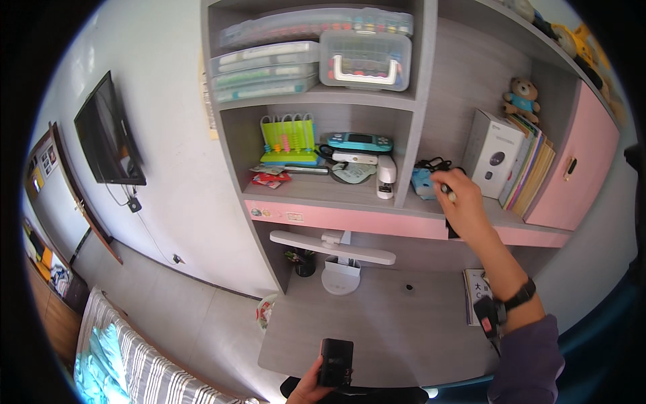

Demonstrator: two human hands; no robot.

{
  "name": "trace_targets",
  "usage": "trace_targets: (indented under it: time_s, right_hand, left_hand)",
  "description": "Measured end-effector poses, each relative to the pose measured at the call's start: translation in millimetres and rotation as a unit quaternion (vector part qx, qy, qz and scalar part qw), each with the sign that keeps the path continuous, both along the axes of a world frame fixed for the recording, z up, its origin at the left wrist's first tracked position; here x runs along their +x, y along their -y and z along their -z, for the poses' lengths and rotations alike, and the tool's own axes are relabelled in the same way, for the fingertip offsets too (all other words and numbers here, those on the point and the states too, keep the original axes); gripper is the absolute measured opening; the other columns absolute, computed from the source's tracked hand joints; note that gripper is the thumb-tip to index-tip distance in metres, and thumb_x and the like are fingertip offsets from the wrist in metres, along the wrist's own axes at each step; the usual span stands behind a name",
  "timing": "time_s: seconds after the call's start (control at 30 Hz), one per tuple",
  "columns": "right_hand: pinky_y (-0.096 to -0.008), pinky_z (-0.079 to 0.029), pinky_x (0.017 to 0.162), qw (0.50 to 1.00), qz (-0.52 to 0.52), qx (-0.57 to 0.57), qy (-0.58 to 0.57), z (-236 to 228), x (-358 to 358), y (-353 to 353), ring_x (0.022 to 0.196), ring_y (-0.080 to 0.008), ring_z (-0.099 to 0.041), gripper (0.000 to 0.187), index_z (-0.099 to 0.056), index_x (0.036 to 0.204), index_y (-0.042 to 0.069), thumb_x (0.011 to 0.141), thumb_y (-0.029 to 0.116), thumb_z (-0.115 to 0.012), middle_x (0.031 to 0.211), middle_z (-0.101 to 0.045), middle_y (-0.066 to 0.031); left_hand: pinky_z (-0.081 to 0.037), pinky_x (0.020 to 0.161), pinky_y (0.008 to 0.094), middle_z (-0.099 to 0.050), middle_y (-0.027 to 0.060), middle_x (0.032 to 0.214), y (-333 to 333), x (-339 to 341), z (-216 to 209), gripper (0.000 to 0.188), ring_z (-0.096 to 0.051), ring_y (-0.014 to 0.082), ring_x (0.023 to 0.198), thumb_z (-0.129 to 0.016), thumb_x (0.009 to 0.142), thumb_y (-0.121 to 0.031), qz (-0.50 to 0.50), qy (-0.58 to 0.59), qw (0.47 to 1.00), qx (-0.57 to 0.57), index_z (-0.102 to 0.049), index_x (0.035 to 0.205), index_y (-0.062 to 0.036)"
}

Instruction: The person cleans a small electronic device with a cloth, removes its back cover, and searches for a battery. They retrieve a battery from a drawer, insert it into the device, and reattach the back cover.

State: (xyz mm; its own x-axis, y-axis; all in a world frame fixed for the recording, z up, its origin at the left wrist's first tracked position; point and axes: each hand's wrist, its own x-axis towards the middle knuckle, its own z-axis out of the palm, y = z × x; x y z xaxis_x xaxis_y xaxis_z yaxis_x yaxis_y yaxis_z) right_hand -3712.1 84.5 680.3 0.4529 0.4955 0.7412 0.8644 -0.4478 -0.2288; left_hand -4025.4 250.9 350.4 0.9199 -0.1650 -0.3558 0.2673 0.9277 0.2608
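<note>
I see left hand (311,386) grasping black rectangular device (337,362) above desk's (397,323) front edge | right hand (465,205) pinching small dark-and-pale item (449,192) before shelf, near white carton (493,153) | open desktop from device to lamp (341,281)

A dark purple sleeve (528,360) covered the right arm's lower part. Above it, a black strap (521,294) circled the forearm, carrying a boxy black device (487,315) with a reddish patch. Both hands (463,210) were bare.

White box (496,151) obstructs near right fingers (443,178); the desk (410,330) allows passage.
</note>
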Motion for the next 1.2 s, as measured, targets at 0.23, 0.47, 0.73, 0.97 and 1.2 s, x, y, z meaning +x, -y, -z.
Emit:
trace_targets:
  time_s: [0.23,0.47,0.73,0.97,1.2]
  right_hand:
    - [-0.0404,-0.049,0.068,0.983,-0.088,-0.161,-0.008,14,-56,-58,0.081,-0.0316,-0.06,0.026,-0.057,0.103,0.007,0.078,0.004,-0.057,0.092,-0.058,-0.0109]
    - [-0.0453,-0.048,0.078,0.964,0.016,-0.255,-0.068,7,-53,-146,0.094,-0.0349,-0.059,0.035,-0.057,0.113,0.008,0.078,0.004,-0.051,0.11,-0.06,-0.0138]
    - [-0.0387,-0.044,0.089,0.927,0.075,-0.301,-0.211,-6,-5,-181,0.102,-0.0358,-0.057,0.047,-0.055,0.12,0.006,0.073,0.011,-0.051,0.108,-0.06,-0.0229]
    - [-0.0334,-0.048,0.078,0.943,0.118,-0.235,-0.202,-10,17,-179,0.087,-0.0296,-0.062,0.048,-0.056,0.118,0.003,0.071,0.011,-0.053,0.097,-0.063,-0.0213]
    - [-0.0296,-0.047,0.067,0.946,0.131,-0.201,-0.219,-14,-2,-173,0.074,-0.0195,-0.061,0.031,-0.063,0.1,0.005,0.078,0.026,-0.061,0.088,-0.066,-0.014]
  left_hand:
    - [-0.04,0.097,0.0491,-0.049,0.0201,0.126,-4,-1,7,0.062,-0.05,0.0354,0.114,-0.044,0.09,-0.049,-0.012,0.004,1.0,-0.015,-0.036,0.136,-0.0073]
    - [-0.04,0.097,0.0497,-0.048,0.0202,0.127,-19,-11,10,0.063,-0.05,0.0357,0.114,-0.043,0.09,-0.05,0.002,-0.002,1.0,-0.021,-0.035,0.137,-0.0077]
    - [-0.041,0.096,0.048,-0.05,0.0187,0.125,-64,-37,23,0.064,-0.05,0.0345,0.114,-0.043,0.089,-0.051,0.002,0.03,0.996,-0.086,-0.035,0.136,-0.0079]
    - [-0.042,0.095,0.0474,-0.052,0.0173,0.124,-92,-39,35,0.062,-0.051,0.0331,0.112,-0.042,0.09,-0.051,0.005,0.013,0.995,-0.095,-0.039,0.134,-0.0075]
    - [-0.043,0.093,0.0496,-0.053,0.0173,0.122,-102,-44,37,0.06,-0.053,0.0332,0.11,-0.035,0.092,-0.051,-0.016,-0.007,0.997,-0.075,-0.041,0.133,-0.0081]
